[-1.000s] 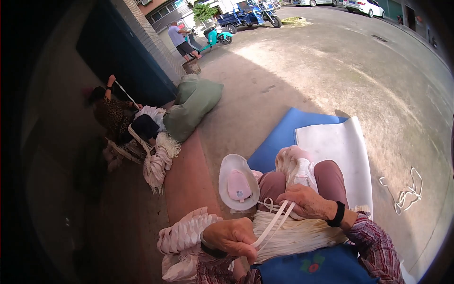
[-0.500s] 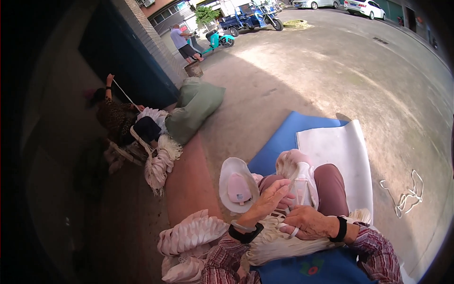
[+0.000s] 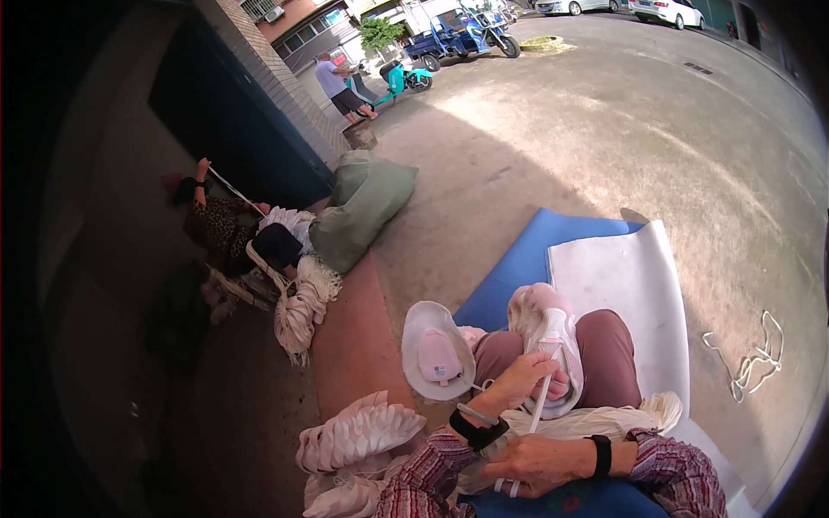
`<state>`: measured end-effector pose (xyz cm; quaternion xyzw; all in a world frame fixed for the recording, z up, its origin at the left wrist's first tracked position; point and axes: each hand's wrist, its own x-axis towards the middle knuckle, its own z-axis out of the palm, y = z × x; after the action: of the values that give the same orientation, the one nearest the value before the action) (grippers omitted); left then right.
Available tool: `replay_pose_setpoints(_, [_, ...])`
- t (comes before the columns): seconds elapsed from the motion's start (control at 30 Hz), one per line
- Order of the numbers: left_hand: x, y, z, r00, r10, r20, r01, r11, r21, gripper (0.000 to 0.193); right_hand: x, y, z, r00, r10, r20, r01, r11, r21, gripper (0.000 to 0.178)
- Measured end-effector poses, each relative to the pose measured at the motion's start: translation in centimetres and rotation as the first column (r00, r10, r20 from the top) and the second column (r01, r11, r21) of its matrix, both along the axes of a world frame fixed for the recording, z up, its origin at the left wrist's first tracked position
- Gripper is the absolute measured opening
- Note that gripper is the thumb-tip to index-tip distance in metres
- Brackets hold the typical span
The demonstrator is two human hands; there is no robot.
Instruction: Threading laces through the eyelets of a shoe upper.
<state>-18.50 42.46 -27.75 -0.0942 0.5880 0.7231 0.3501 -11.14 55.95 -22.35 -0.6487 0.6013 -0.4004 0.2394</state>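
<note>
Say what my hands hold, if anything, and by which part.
A white lace: the right hand grips its lower stretch; the left hand is at the shoe, its hold on the lace unclear.

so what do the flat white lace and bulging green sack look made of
The flat white lace looks like matte textile, perhaps woven: thin, without gloss. The bulging green sack seems dull-finished cloth or woven plastic, given its soft creases; unclear which.
</note>
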Motion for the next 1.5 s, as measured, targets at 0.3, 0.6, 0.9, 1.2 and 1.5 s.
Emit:
replay_pose_setpoints(0.3, [0.4,-1.8,-1.5,0.993,0.076,0.088,-0.097,0.961,0.261,0.024,-3.8,7.3,2.7,0.996,-0.05,0.076,0.052,0.998,-0.028,0.072])
replay_pose_setpoints(0.6, [1.3,-2.9,0.6,0.996,0.081,-0.028,-0.077,0.987,0.139,0.032,-5.0,8.6,1.2,0.912,-0.391,0.126,0.362,0.91,0.201,0.033])
replay_pose_setpoints(0.9, [1.4,-1.8,2.3,0.97,-0.164,-0.181,0.161,0.986,-0.031,0.032,-9.1,7.3,-3.8,0.699,-0.694,0.171,0.655,0.718,0.236,0.025])
replay_pose_setpoints(1.2, [-0.1,0.1,2.1,0.911,-0.315,-0.267,0.299,0.949,-0.101,0.034,-12.3,5.9,-5.3,0.36,-0.559,0.747,0.376,0.82,0.431,0.035])
replay_pose_setpoints(1.5, [-0.3,0.9,1.8,0.896,-0.31,-0.319,0.267,0.948,-0.172,0.03,-11.7,4.5,-6.2,-0.142,-0.393,0.909,0.367,0.832,0.417,0.025])
